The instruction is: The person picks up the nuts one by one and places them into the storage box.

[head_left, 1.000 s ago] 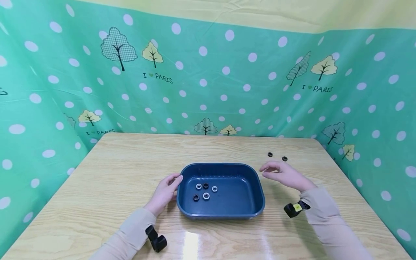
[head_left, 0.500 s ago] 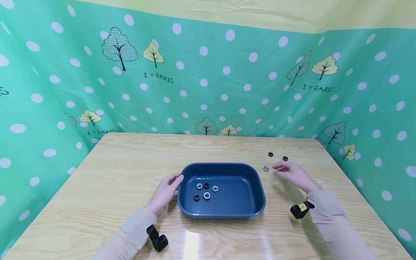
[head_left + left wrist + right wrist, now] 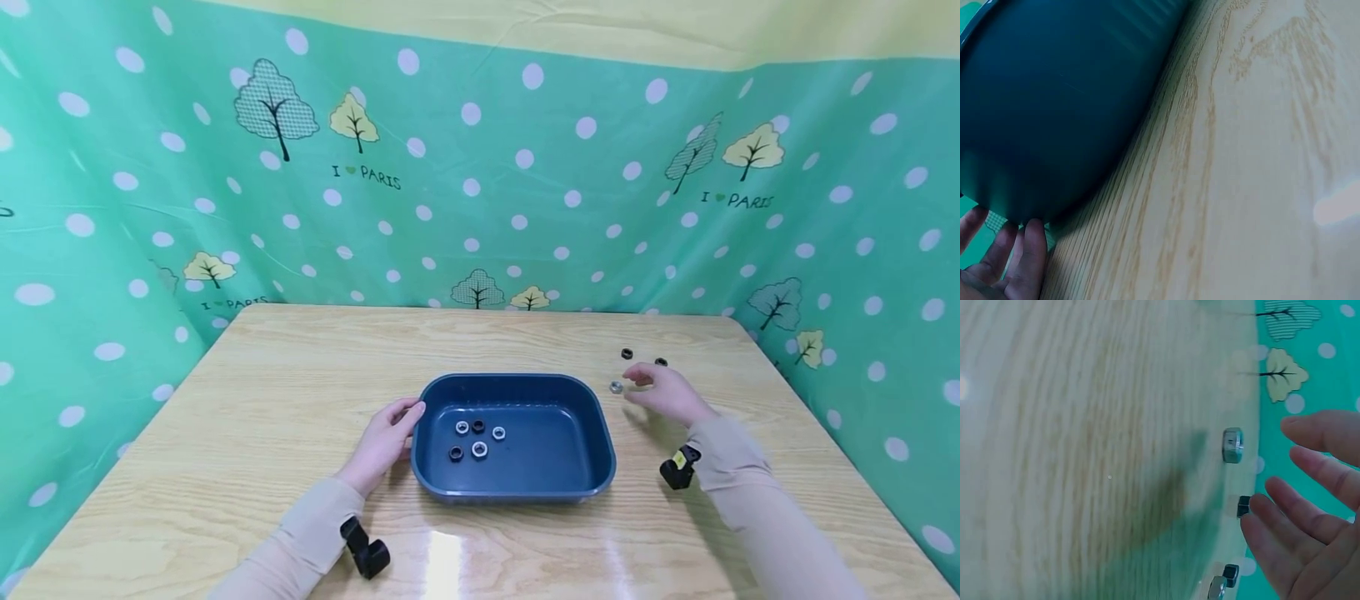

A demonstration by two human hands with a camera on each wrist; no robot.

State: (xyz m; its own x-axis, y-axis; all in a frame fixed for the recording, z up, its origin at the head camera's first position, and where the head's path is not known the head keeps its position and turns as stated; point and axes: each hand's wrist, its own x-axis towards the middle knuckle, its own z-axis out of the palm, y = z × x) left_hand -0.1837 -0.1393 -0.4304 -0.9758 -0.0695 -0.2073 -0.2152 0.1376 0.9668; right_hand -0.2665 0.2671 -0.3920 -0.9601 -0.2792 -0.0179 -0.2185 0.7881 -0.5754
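My left hand (image 3: 384, 442) holds the left end of a dark blue plastic tray (image 3: 513, 498), thumb at the rim. In the left wrist view its fingertips (image 3: 1035, 232) meet the tray's outer wall. Inside the tray lie silver and black hex nuts, one a silver nut (image 3: 479, 450). My right hand (image 3: 667, 393) hovers right of the tray, thumb and fingers apart, nothing between them. Just left of its fingertips a silver nut (image 3: 616, 387) lies on the table. Behind are two black nuts (image 3: 627, 354). Another silver nut (image 3: 1217, 587) shows low in the right wrist view.
A light wood-grain table (image 3: 315, 350) carries everything. A green dotted curtain (image 3: 465, 167) with printed trees hangs around its back and sides. Each sleeve bears a small black wrist camera (image 3: 679, 467).
My right hand first drew away to the right, and a silver nut came into sight on the table. It has since shifted slightly back left. My left hand stays on the tray.
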